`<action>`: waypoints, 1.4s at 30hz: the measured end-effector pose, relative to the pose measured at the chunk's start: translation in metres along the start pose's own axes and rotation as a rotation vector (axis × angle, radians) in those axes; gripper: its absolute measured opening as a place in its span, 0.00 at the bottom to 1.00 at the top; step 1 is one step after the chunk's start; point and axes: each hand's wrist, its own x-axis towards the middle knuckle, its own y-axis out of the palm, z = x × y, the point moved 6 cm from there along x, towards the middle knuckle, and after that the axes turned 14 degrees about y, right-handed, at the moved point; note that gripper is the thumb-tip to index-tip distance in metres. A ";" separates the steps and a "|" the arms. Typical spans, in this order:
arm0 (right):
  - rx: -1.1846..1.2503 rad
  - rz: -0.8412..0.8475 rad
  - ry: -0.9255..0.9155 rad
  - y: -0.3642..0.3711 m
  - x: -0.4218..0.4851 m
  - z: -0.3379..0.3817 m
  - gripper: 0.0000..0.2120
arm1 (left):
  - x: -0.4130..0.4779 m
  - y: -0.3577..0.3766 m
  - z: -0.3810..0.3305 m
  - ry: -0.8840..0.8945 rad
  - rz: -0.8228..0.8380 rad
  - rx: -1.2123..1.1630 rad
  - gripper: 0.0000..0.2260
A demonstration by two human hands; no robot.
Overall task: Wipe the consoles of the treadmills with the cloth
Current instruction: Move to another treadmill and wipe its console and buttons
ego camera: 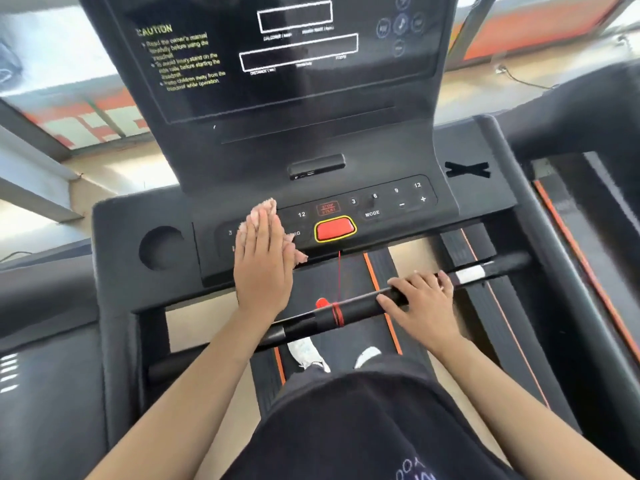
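A black treadmill console fills the view, with a dark display above and a button panel below. My left hand lies flat, fingers together, pressing a pale pink cloth onto the left part of the button panel. The cloth sticks out past my fingertips and at the right of my palm. My right hand grips the black front handlebar, to the right of its red cord wrap.
A red safety key button with a yellow rim sits mid-panel, a red cord hanging from it. A round cup holder is at the left, a black tape cross at the right. Neighbouring treadmills flank both sides. My feet stand on the belt.
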 end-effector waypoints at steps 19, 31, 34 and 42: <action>0.175 0.007 -0.207 -0.007 -0.015 -0.069 0.24 | 0.135 0.067 -0.191 0.509 0.268 0.118 0.29; 0.471 0.002 0.009 -0.014 -0.043 -0.138 0.19 | 0.122 0.060 -0.286 0.810 0.409 -0.368 0.15; 0.632 -0.049 0.190 -0.023 -0.058 -0.167 0.16 | 0.103 0.046 -0.302 0.545 0.399 -0.685 0.13; 1.159 -0.121 0.500 -0.059 -0.106 -0.187 0.30 | 0.054 0.040 -0.348 0.217 0.620 -1.162 0.11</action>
